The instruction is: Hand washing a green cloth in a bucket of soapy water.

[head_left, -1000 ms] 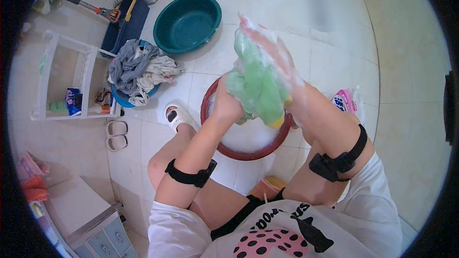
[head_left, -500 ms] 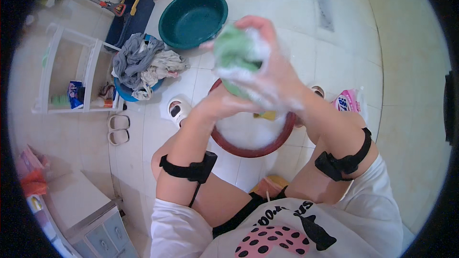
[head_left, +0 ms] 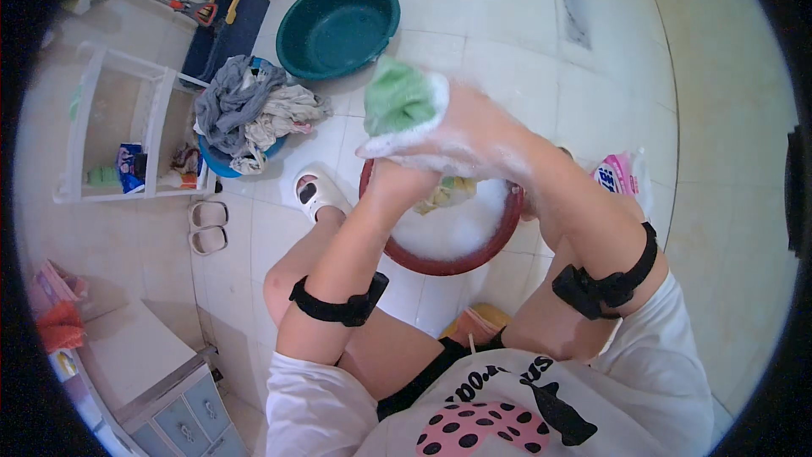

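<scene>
A green cloth (head_left: 394, 100) covered in white suds is bunched up between my two hands, above a reddish-brown basin (head_left: 448, 268). My right hand (head_left: 474, 123) is closed round it from the right, foam over the fingers. Below and to the left, my left hand (head_left: 404, 179) grips its lower side, the fingers mostly hidden. Just under the hands shows a yellowish patterned piece of fabric (head_left: 448, 195); I cannot tell whether it hangs from the green cloth or lies in the basin. Thick white foam (head_left: 461, 228) fills the basin between my legs.
Beyond my hands stands a dark green basin (head_left: 338, 30). To its left, grey and cream laundry (head_left: 254, 106) heaps over a blue tub (head_left: 222, 161), near a white shelf (head_left: 152, 118). A pink and white detergent bag (head_left: 622, 173) sits by my right leg; pale slippers (head_left: 209, 227) lie left.
The hands have turned and come together round the green cloth, which has shifted slightly left. More of the yellowish patterned fabric shows below them.
</scene>
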